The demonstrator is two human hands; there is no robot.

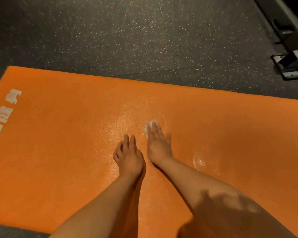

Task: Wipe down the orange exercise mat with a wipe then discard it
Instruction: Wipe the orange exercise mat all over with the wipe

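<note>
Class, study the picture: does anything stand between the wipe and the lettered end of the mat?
Only the left hand, resting on the orange mat beside the right hand, which presses the wipe flat. No other object shows there.

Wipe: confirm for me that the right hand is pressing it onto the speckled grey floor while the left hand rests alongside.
Not right. The head view shows the right hand pressing the wipe onto the orange mat, not the speckled grey floor, which lies beyond the mat's far edge. The left hand does rest alongside.
</note>
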